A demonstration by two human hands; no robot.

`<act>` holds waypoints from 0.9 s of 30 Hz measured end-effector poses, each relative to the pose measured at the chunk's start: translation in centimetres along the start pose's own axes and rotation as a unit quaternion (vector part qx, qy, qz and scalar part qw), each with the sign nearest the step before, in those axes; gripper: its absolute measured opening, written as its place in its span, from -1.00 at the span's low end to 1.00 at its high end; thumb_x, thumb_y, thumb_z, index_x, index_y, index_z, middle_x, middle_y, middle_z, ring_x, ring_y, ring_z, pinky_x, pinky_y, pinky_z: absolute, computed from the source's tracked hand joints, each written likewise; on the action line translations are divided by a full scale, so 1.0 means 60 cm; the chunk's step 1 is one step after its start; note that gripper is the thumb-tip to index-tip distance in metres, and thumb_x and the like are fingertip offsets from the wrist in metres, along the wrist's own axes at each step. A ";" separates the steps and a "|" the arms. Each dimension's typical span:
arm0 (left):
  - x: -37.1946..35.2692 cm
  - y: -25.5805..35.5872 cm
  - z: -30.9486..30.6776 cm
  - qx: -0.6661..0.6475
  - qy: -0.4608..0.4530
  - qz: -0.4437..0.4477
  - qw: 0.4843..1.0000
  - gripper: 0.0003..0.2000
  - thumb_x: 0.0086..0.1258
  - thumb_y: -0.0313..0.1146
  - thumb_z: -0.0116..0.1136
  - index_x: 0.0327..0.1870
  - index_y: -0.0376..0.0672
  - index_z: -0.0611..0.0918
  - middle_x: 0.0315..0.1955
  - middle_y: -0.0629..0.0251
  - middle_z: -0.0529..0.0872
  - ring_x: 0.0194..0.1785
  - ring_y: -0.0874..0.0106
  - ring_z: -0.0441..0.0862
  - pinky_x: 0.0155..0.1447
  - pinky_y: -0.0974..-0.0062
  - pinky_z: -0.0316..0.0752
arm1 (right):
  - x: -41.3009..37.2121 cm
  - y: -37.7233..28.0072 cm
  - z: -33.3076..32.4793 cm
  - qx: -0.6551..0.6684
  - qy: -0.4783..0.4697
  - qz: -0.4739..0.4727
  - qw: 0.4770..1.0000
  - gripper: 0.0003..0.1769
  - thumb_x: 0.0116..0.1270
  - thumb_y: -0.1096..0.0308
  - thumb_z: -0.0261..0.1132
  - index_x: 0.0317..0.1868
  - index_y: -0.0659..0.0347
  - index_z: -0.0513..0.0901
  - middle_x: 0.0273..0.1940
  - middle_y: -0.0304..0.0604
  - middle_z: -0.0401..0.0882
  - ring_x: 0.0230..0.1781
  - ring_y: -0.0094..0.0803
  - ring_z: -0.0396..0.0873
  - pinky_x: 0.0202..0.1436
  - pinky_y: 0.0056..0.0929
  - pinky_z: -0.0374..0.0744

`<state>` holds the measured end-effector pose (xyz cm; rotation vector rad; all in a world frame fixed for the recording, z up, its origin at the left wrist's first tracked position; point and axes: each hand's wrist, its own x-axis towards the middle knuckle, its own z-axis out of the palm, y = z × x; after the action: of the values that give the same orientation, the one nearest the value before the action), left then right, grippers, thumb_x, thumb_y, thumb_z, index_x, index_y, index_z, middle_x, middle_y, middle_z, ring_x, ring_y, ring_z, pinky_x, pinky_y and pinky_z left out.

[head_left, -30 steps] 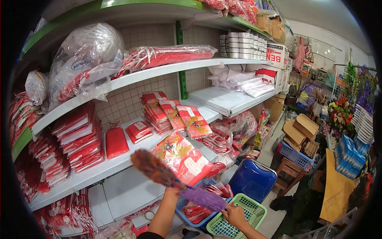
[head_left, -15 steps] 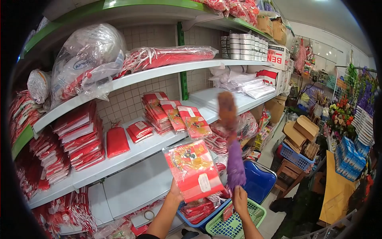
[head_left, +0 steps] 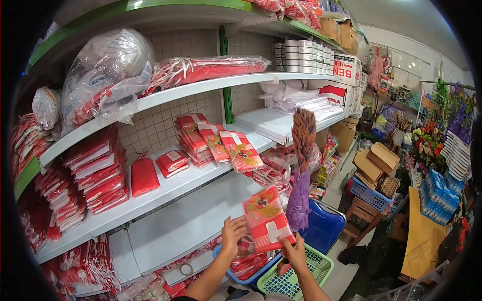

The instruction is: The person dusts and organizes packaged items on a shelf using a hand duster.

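Note:
My right hand [head_left: 295,252] grips the lower right corner of a red plastic-wrapped packet [head_left: 266,226] with a white label and a yellow printed picture. From the same hand a feather duster [head_left: 299,190] rises upright, purple below and brown-orange at the top. Its handle is hidden by the hand. Just left of the packet, my left hand [head_left: 234,235] is open with its fingers apart. Under both hands are a green plastic basket [head_left: 321,276] and a blue basket [head_left: 241,283] filled with red packets.
Ahead, a white shelf [head_left: 201,180] carries stacks of red packets [head_left: 100,170]. The shelf above [head_left: 186,85] bears bagged goods, white spools [head_left: 309,57] and cartons [head_left: 346,70]. A blue chair [head_left: 324,226] stands right of the baskets, near a wooden stool [head_left: 364,215] and a yellow board [head_left: 422,236].
The packet has passed from my left hand to my right, moving right and lower. My left hand has let go and opened. The duster, blurred before, now stands upright and sharp.

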<state>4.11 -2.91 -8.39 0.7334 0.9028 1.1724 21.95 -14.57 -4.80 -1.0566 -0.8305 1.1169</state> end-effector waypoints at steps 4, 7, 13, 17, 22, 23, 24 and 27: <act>-0.025 -0.053 0.029 -0.028 -0.099 -0.166 0.981 -0.35 0.33 0.24 -0.30 0.08 -0.20 0.46 -0.13 0.09 0.61 -0.10 0.31 0.61 0.00 0.33 0.49 | 0.020 0.028 -0.006 -0.257 -0.034 -0.186 0.948 -0.64 0.12 0.34 0.32 -0.11 0.32 0.47 -0.54 -0.23 0.51 -0.68 -0.60 0.40 -0.63 -0.58 0.37; -0.013 -0.115 -0.002 -0.184 -0.261 -0.180 0.930 -0.37 0.33 0.23 -0.27 0.07 -0.19 0.46 -0.11 0.10 0.60 -0.05 0.30 0.59 0.04 0.28 0.47 | 0.004 0.049 0.029 -0.322 -0.139 -0.178 0.919 -0.34 0.08 0.14 0.41 0.08 0.35 0.37 -0.31 -0.04 0.57 -0.31 -0.37 0.54 -0.23 -0.37 0.50; -0.048 -0.090 -0.032 -0.186 -0.179 -0.133 0.957 -0.41 0.33 0.19 -0.23 0.04 -0.20 0.46 -0.10 0.13 0.60 -0.02 0.30 0.57 0.08 0.23 0.46 | -0.036 0.066 0.039 -0.410 -0.177 -0.167 0.879 -0.56 0.31 0.20 0.17 0.07 0.29 0.36 -0.37 0.20 0.52 -0.35 0.08 0.56 -0.33 -0.16 0.47; -0.024 -0.091 -0.013 -0.131 -0.071 -0.055 0.987 -0.44 0.34 0.16 -0.19 0.02 -0.20 0.47 -0.10 0.15 0.59 -0.01 0.30 0.56 0.11 0.19 0.45 | -0.065 0.058 0.040 -0.347 -0.080 -0.145 0.923 -0.71 0.34 0.30 0.12 -0.02 0.30 0.41 -0.47 0.12 0.51 -0.52 -0.04 0.53 -0.44 -0.27 0.43; -0.004 -0.084 0.006 -0.192 -0.104 -0.019 0.976 -0.43 0.33 0.17 -0.20 0.07 -0.19 0.42 -0.04 0.13 0.54 0.05 0.27 0.50 0.16 0.13 0.38 | -0.057 0.099 0.029 -0.251 -0.039 -0.198 0.947 -0.79 0.39 0.30 0.05 -0.20 0.32 0.42 -0.58 -0.29 0.40 -0.66 -0.57 0.28 -0.59 -0.52 0.26; -0.002 -0.075 0.006 -0.217 -0.129 -0.015 0.968 -0.42 0.33 0.18 -0.20 0.08 -0.18 0.41 -0.02 0.12 0.53 0.06 0.26 0.49 0.17 0.11 0.36 | -0.058 0.100 0.027 -0.242 -0.029 -0.183 0.952 -0.79 0.40 0.31 0.04 -0.20 0.32 0.42 -0.59 -0.30 0.39 -0.66 -0.57 0.27 -0.59 -0.52 0.26; 0.000 -0.066 0.005 -0.241 -0.154 -0.012 0.958 -0.41 0.33 0.18 -0.20 0.10 -0.18 0.40 -0.01 0.12 0.51 0.07 0.25 0.48 0.18 0.10 0.34 | -0.059 0.103 0.021 -0.232 -0.017 -0.169 0.958 -0.80 0.40 0.31 0.04 -0.19 0.31 0.41 -0.60 -0.30 0.38 -0.66 -0.57 0.27 -0.59 -0.52 0.26; 0.007 -0.035 -0.002 -0.310 -0.227 -0.002 0.923 -0.39 0.32 0.20 -0.21 0.13 -0.17 0.37 0.04 0.10 0.47 0.11 0.22 0.44 0.20 0.06 0.29 | -0.063 0.100 -0.002 -0.308 -0.030 -0.162 0.937 -0.81 0.38 0.36 0.04 -0.13 0.32 0.44 -0.64 -0.14 0.43 -0.68 -0.39 0.39 -0.58 -0.42 0.32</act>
<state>5.00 -2.98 -10.35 0.4456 0.1189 1.1308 19.34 -17.73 -10.61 -1.3347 -1.4016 0.6141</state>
